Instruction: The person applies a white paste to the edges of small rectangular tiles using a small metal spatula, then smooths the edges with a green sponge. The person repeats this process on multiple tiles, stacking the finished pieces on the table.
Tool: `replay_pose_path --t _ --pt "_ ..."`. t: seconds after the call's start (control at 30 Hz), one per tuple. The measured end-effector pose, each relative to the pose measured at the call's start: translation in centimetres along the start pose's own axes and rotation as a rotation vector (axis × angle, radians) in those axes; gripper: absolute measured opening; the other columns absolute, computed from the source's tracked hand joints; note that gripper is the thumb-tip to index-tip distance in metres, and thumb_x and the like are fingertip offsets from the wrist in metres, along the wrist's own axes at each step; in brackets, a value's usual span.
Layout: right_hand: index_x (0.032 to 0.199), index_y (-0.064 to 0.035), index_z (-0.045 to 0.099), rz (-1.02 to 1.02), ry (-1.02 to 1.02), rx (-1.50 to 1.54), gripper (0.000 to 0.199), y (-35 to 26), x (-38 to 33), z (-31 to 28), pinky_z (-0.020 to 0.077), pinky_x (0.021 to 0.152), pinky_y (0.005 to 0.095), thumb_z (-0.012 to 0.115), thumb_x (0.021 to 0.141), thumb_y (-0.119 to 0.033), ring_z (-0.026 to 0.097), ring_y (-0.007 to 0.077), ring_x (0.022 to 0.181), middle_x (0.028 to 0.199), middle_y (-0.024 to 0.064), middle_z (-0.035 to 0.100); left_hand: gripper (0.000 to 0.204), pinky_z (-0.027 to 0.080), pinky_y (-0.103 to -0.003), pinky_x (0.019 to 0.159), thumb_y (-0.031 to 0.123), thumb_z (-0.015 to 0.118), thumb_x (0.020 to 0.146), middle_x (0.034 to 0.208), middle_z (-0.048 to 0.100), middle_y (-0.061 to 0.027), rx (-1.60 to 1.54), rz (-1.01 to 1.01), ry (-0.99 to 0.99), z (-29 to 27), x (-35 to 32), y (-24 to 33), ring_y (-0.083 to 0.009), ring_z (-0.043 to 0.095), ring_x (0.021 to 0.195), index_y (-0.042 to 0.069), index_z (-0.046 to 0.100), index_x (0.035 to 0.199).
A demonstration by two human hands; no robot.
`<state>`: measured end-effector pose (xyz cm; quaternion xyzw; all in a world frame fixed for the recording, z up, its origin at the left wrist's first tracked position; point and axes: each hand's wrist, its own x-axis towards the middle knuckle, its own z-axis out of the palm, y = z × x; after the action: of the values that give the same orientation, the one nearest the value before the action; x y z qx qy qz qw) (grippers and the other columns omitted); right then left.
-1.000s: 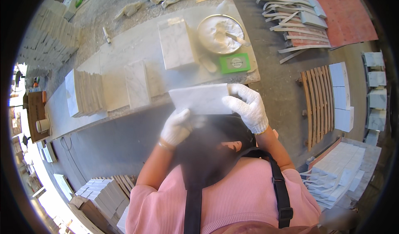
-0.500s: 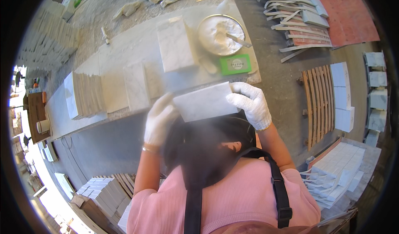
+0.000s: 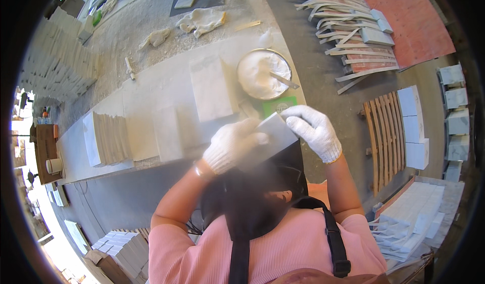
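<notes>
I hold a pale grey stone tile [image 3: 275, 134] up in front of me, tilted, above the near edge of the long workbench [image 3: 151, 84]. My left hand [image 3: 232, 143], in a white knit glove, lies across the tile's left face. The gloved fingers of my right hand [image 3: 313, 130] grip its upper right edge. Just beyond the tile stands a round metal bowl of white paste [image 3: 262, 73] with a tool resting in it, and a small green pad [image 3: 279, 105] beside it. A white marble tile [image 3: 212, 89] lies flat on the bench to the left of the bowl.
A row of upright tiles [image 3: 108, 138] stands at the bench's near left. Rags [image 3: 202, 20] lie at the far end. Stacks of tiles [image 3: 60, 64] line the far left, loose strips [image 3: 348, 31] and a wooden pallet [image 3: 384, 132] sit on the floor to the right, tile piles [image 3: 121, 246] below left.
My left hand has slid from the tile's lower left corner up across its face. The tile has tipped and moved right, toward the bowl.
</notes>
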<state>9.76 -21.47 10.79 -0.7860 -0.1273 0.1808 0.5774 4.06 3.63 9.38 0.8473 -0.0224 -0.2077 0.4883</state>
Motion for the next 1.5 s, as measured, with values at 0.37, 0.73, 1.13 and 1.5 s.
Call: replay_pose_path --t 0.37,0.73,1.13,1.5 --pt "0.125 -0.0295 0.073 -0.089 0.085 -0.973 0.032 2.3 8.5 -1.7 0.0577 0.076 0.0424 0.072 0.095 -0.039 0.072 0.0296 0.093 0.1 0.0057 0.073 0.056 0.051 -0.047 0.101 0.049 0.06 0.097 0.124 0.072 -0.0233 -0.232 -0.2 0.249 3.8 3.5 0.1 -0.0418 0.068 0.117 0.011 0.064 0.138" --pt "0.117 -0.0259 0.076 -0.166 -0.136 -1.206 0.024 2.3 11.6 -2.7 0.0575 0.076 0.0471 0.069 0.094 -0.031 0.069 0.0314 0.089 0.091 0.0087 0.068 0.045 0.054 -0.04 0.092 0.041 0.065 0.097 0.107 0.077 -0.0186 -0.215 -0.162 0.311 4.3 5.8 -0.6 -0.0344 0.073 0.103 0.007 0.07 0.127" --pt "0.106 -0.0097 0.073 -0.087 0.048 -0.768 0.013 2.1 12.3 -4.9 0.0553 0.078 0.0344 0.072 0.095 -0.017 0.071 0.0228 0.087 0.101 0.0076 0.075 0.049 0.051 -0.044 0.099 0.039 0.058 0.103 0.121 0.071 -0.0226 -0.389 -0.107 0.235 4.3 6.4 -1.6 -0.0367 0.068 0.114 0.001 0.063 0.133" --pt "0.116 -0.0019 0.077 0.063 -0.054 -0.255 0.022 3.7 13.4 -4.3 0.0537 0.078 0.027 0.07 0.098 -0.012 0.067 0.0096 0.085 0.097 0.0033 0.077 0.038 0.051 -0.033 0.089 0.029 0.064 0.101 0.106 0.07 -0.0111 -0.501 -0.064 0.297 5.0 7.4 -2.1 -0.017 0.063 0.097 -0.002 0.067 0.124"
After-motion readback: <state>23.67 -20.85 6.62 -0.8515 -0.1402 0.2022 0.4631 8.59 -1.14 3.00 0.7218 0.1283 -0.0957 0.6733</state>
